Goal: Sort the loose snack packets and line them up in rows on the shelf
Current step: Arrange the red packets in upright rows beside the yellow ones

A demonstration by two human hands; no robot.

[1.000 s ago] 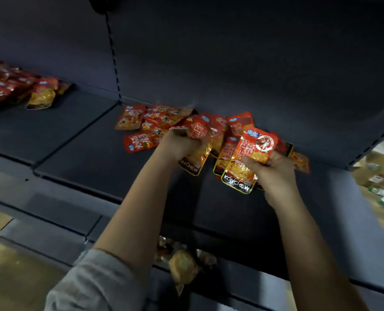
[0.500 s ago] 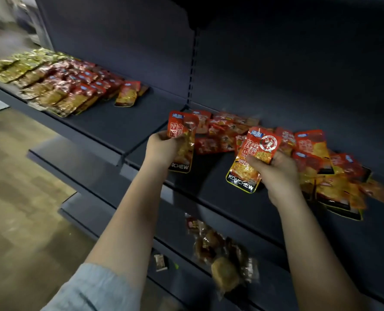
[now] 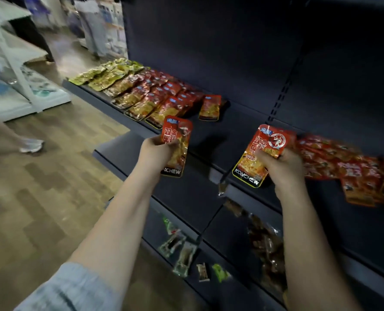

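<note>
Both hands have come off the loose pile and swung left. View has panned the same way: a second ago the sorted rows were barely in frame, now they sit upper left, in full view.

Left hand (image 3: 156, 151) grip: clenched on one red packet (image 3: 176, 149), held upright in the air over the bare stretch of shelf (image 3: 209, 142). Not touching the shelf, as far as can be told.

Right hand (image 3: 281, 167) grip: grasping a second red packet (image 3: 257, 158), possibly more stacked behind it, can't tell. It hangs over the shelf's front edge, just left of the loose pile (image 3: 343, 162).

Sorted rows (image 3: 141, 95): green-gold packets at the far end, red ones nearer, overlapping front to back. One single red packet (image 3: 209, 107) lies just right of the last full row, which looks like the start of a new row.

Loose pile is jumbled on the right shelf section, well apart from the rows.

Read: pick is done, transfer is underway. Likely next is the left hand's packet going down by the lone red one, same orientation, then the right hand's. Plenty left in the pile, so the task is maybe half done at best.

Risk: glossy packets, overlapped rows. A careless drop could skew the row.

Lower shelf (image 3: 182, 250) holds other scattered packets, blurred. A passer-by's foot (image 3: 30, 145) shows at left.
</note>
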